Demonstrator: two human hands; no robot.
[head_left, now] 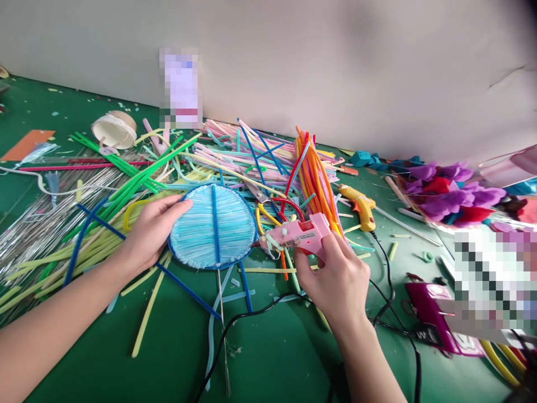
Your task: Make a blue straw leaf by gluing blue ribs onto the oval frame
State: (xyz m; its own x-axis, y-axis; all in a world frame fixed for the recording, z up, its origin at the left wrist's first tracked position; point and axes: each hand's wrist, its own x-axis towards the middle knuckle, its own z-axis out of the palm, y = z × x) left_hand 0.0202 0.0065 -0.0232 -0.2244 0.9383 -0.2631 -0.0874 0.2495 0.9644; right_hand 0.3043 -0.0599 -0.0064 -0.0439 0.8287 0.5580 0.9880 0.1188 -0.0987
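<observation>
My left hand (157, 226) is closed on the left edge of a light blue round disc (195, 229) made of pipe cleaners, with the thumb on its face. A dark blue pipe cleaner (216, 224) runs down the disc's middle, and another dark blue one borders the rim. Thin wires hang below it. In my right hand (335, 274) is a pink glue gun (302, 234), gripped by its handle. Its nozzle points left and meets or nearly meets the disc's right rim. Loose dark blue pipe cleaners (188, 291) lie beneath the disc.
Piles of coloured pipe cleaners (251, 154) cover the table's back. Scissors (255, 192) lie among them. A yellow glue gun (358, 206) rests to the right, near purple and red petals (453, 193). A black cord (251, 313) crosses the green table (168, 369). A white cup (114, 130) lies tipped at left.
</observation>
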